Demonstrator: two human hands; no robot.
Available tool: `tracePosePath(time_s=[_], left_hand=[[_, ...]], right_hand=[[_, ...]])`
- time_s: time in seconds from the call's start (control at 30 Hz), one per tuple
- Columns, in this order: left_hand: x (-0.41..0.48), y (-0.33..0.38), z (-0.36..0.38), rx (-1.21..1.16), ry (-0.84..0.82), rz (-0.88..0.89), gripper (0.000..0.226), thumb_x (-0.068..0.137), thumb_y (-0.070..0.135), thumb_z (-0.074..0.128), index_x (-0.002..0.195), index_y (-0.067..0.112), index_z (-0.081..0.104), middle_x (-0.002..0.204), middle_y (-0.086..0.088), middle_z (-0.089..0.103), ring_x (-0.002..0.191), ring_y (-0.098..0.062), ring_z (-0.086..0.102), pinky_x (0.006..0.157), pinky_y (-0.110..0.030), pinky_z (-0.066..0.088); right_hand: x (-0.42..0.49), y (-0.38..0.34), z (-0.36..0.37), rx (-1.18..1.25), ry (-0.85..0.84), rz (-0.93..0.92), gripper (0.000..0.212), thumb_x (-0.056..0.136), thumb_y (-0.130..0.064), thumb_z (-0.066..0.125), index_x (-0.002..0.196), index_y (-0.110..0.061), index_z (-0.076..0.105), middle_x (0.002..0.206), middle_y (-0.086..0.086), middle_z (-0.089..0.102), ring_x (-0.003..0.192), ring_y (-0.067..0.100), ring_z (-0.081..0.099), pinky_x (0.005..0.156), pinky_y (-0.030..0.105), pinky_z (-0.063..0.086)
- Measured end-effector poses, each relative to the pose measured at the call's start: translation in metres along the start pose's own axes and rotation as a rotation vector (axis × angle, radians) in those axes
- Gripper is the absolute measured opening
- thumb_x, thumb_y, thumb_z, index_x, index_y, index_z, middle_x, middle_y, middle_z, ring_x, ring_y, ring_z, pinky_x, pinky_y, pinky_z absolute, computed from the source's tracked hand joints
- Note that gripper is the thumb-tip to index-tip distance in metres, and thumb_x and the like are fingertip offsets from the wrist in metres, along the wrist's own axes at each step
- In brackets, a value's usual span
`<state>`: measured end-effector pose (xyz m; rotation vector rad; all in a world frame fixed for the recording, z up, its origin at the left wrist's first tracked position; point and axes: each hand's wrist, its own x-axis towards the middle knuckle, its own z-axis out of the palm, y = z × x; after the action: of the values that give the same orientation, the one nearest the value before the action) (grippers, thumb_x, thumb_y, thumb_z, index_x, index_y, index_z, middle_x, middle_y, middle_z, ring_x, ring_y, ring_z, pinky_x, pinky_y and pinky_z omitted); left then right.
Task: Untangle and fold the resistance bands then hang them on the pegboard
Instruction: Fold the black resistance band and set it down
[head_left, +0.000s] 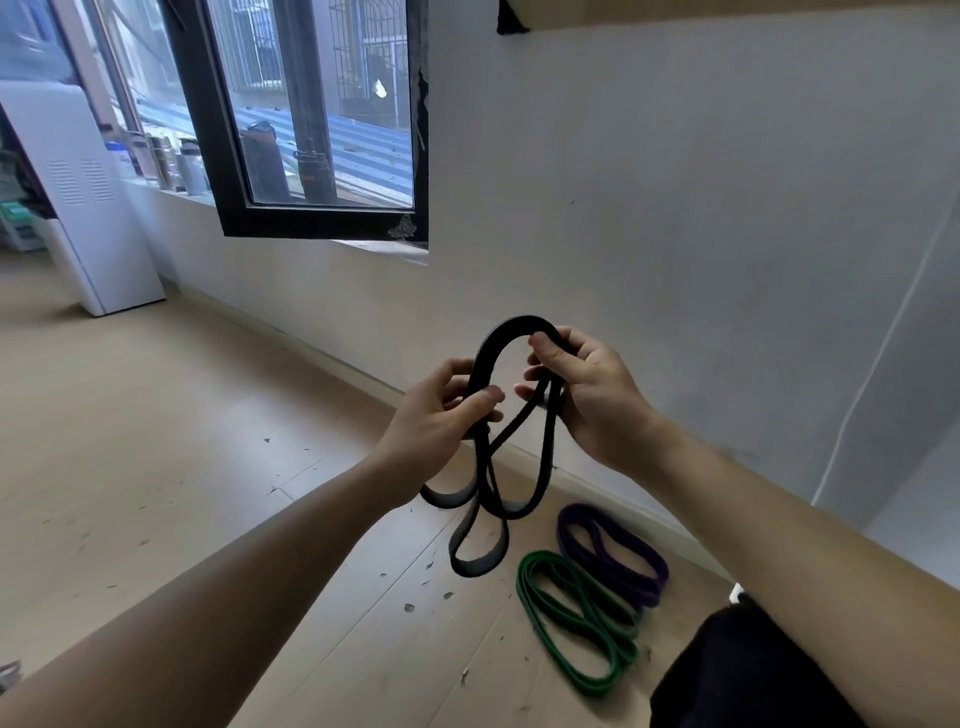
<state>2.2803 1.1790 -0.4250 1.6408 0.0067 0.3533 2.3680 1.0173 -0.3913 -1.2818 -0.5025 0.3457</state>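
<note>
The black resistance band (488, 345) is held up in front of the person, well above the floor (156, 467), with a broad arch of it standing between the two hands. The left hand (441, 421) grips the arch's left leg: the thumb lies across the front of the band, and the fingers (457, 370) curl round it from behind. The right hand (592, 400) holds the arch's right end, its thumb pressed on top and its fingers (535, 375) curled under, where two thinner-looking strands run through them. How many layers sit inside that grip is hard to tell, since the hand covers them.

Below the hands the band hangs in several loose loops that cross one another. One passes behind the left wrist, and the longest one drops lowest, showing its pale grey inner face.

On the floor near the hanging loops lie two more bands, the green band (574, 616) and the purple band (652, 592). Each is laid in a flattened, doubled oval, and they are side by side, nearly touching at one end. The purple one lies closer to the white wall (675, 208).

Small dark flecks dot the pale wood floor. Farther left a black-framed window (322, 130) stands open, bottles line its sill (176, 161), and a white cabinet (72, 197) stands by the far wall.
</note>
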Motion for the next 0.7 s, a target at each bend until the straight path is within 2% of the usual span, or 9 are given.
tracePosePath(time_s=[0.07, 0.17, 0.27, 0.43, 0.53, 0.6, 0.7], left_hand=[[0.001, 0.000, 0.006, -0.022, 0.025, 0.014, 0.033, 0.096, 0.020, 0.066, 0.127, 0.013, 0.060, 0.111, -0.012, 0.073, 0.098, -0.022, 0.075, 0.087, -0.035, 0.058], [0.001, 0.004, 0.008, -0.074, 0.061, 0.044, 0.036, 0.097, 0.017, 0.065, 0.132, 0.014, 0.058, 0.107, -0.010, 0.077, 0.098, -0.023, 0.075, 0.089, -0.034, 0.059], [0.002, 0.007, 0.007, -0.065, 0.115, 0.082, 0.033, 0.096, 0.017, 0.066, 0.128, 0.015, 0.059, 0.105, -0.009, 0.077, 0.099, -0.023, 0.075, 0.094, -0.036, 0.057], [0.004, 0.002, 0.010, -0.017, 0.214, 0.107, 0.025, 0.094, 0.020, 0.069, 0.114, 0.016, 0.055, 0.107, -0.009, 0.076, 0.103, -0.025, 0.073, 0.093, -0.041, 0.058], [0.004, -0.011, 0.017, 0.148, 0.286, 0.186, 0.021, 0.091, 0.038, 0.071, 0.108, 0.031, 0.061, 0.108, 0.006, 0.073, 0.106, -0.018, 0.070, 0.094, -0.049, 0.057], [0.002, -0.017, 0.024, 0.253, 0.340, 0.244, 0.025, 0.088, 0.043, 0.070, 0.112, 0.038, 0.063, 0.109, 0.014, 0.069, 0.108, -0.015, 0.066, 0.091, -0.050, 0.057], [-0.005, -0.023, 0.041, 0.348, 0.375, 0.360, 0.049, 0.087, 0.029, 0.076, 0.133, 0.029, 0.057, 0.119, 0.012, 0.065, 0.112, -0.009, 0.063, 0.093, -0.040, 0.056]], right_hand=[[0.000, -0.001, 0.002, 0.053, 0.006, 0.019, 0.014, 0.099, -0.017, 0.062, 0.107, -0.007, 0.062, 0.092, 0.006, 0.056, 0.085, 0.020, 0.058, 0.093, 0.047, 0.057], [-0.002, -0.002, 0.000, 0.063, -0.007, 0.006, 0.012, 0.097, -0.015, 0.065, 0.105, -0.007, 0.064, 0.087, 0.003, 0.058, 0.080, 0.017, 0.060, 0.088, 0.041, 0.058], [-0.005, -0.004, -0.001, 0.040, -0.029, -0.007, 0.013, 0.097, -0.013, 0.065, 0.107, -0.004, 0.064, 0.082, 0.001, 0.061, 0.077, 0.015, 0.061, 0.086, 0.038, 0.056], [-0.006, -0.009, 0.003, 0.095, -0.031, 0.003, 0.007, 0.094, -0.007, 0.067, 0.100, -0.008, 0.066, 0.082, -0.002, 0.066, 0.080, 0.013, 0.063, 0.099, 0.047, 0.053], [-0.005, -0.014, 0.005, 0.146, -0.011, 0.007, 0.009, 0.093, -0.004, 0.067, 0.099, -0.009, 0.064, 0.089, 0.001, 0.068, 0.086, 0.014, 0.066, 0.105, 0.050, 0.049], [-0.005, -0.016, 0.005, 0.138, -0.008, 0.003, 0.011, 0.092, -0.004, 0.067, 0.101, -0.009, 0.062, 0.094, 0.003, 0.069, 0.092, 0.017, 0.067, 0.108, 0.051, 0.047], [-0.006, -0.019, 0.001, 0.130, -0.013, 0.004, 0.015, 0.094, -0.007, 0.067, 0.108, -0.009, 0.061, 0.106, 0.010, 0.071, 0.104, 0.023, 0.069, 0.109, 0.049, 0.045]])
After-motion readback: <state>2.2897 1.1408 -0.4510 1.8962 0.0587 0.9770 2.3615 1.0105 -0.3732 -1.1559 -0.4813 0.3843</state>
